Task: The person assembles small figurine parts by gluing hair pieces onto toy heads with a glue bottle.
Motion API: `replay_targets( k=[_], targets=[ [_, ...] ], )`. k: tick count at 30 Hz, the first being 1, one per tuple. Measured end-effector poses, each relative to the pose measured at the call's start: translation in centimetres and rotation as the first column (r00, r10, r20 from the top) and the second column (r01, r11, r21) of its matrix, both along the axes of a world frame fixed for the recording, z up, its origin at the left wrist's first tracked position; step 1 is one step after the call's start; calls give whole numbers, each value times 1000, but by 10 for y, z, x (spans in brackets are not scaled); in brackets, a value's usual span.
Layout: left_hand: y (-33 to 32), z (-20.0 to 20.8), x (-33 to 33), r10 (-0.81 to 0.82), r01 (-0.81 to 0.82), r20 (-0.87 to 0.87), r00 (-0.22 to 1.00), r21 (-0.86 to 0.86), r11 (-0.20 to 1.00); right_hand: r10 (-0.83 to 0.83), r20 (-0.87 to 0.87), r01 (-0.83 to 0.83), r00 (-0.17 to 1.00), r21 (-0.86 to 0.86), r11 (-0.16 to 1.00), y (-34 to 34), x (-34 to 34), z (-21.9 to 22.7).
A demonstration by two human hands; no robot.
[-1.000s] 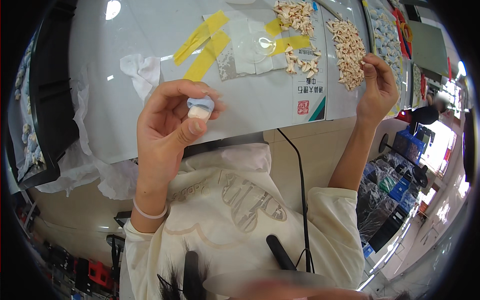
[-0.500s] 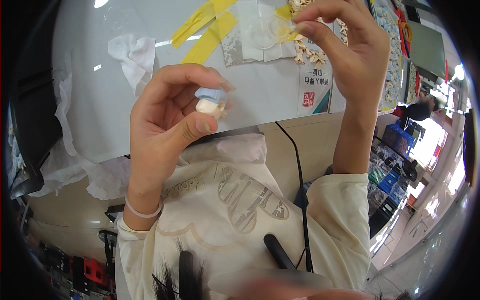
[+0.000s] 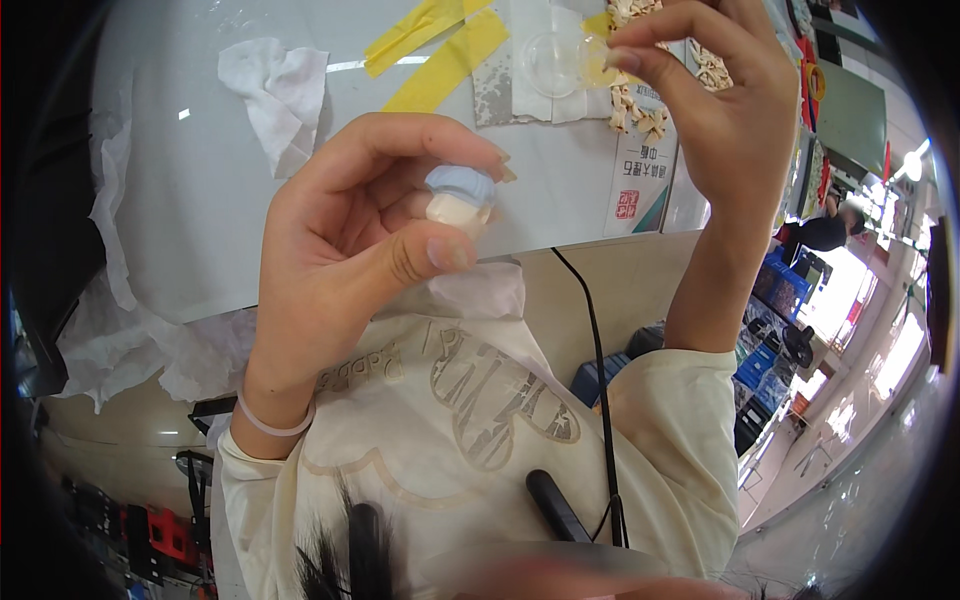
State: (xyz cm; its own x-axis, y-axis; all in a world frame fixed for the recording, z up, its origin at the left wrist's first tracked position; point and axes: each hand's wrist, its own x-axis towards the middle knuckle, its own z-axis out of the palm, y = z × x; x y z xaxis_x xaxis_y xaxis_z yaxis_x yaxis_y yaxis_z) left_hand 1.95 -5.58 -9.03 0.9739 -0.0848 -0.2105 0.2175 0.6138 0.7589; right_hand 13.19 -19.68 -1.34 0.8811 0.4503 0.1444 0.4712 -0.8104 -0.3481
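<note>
A small figurine piece [image 3: 460, 186], light blue on top and cream below, is gripped between the thumb and fingers of my left hand [image 3: 345, 215], above the table's near edge. Over at the right, my right hand [image 3: 715, 115] is closed in a pinch, its fingertips beside a second clear round piece [image 3: 592, 62]. What that pinch holds, if anything, is too small to make out. Left of those fingertips, a clear round dish [image 3: 550, 66] rests on a white folded sheet [image 3: 530, 105]. Small cream-coloured pieces [image 3: 652, 124] lie beneath and beside my right hand.
Yellow tape strips [image 3: 440, 68] and a crumpled white cloth [image 3: 275, 95] lie on the grey tabletop [image 3: 180, 230]. A printed card [image 3: 637, 185] is near the front edge. A black cable [image 3: 597, 370] hangs before me. Another person [image 3: 825, 230] is in the right background.
My left hand has shifted slightly right with the figurine piece, which has turned a little. My right hand keeps its pinch near the clear dish. The view has shifted slightly.
</note>
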Motion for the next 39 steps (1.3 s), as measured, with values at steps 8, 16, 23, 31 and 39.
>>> replay_targets(
  k=[8, 16, 23, 31, 39],
  targets=[
    [-1, 2, -2, 39, -39, 3, 999, -3, 999, -72, -46, 77, 996, 126, 989, 1, -3, -4],
    [-7, 14, -9, 49, -49, 5, 999, -20, 999, 326, -203, -102, 923, 690, 717, -23, -55, -18],
    [-9, 9, -13, 80, -117, 240, 968, 146, 982, 292, -365, 81, 884, 735, 673, -18, -70, -28],
    [-7, 7, -17, 66, -165, 357, 932, 256, 953, 263, -332, 74, 906, 736, 673, -17, -77, -26],
    [-12, 19, -15, 102, -105, 90, 991, 27, 994, 176, -372, 225, 911, 808, 545, -27, -83, -19]
  ],
)
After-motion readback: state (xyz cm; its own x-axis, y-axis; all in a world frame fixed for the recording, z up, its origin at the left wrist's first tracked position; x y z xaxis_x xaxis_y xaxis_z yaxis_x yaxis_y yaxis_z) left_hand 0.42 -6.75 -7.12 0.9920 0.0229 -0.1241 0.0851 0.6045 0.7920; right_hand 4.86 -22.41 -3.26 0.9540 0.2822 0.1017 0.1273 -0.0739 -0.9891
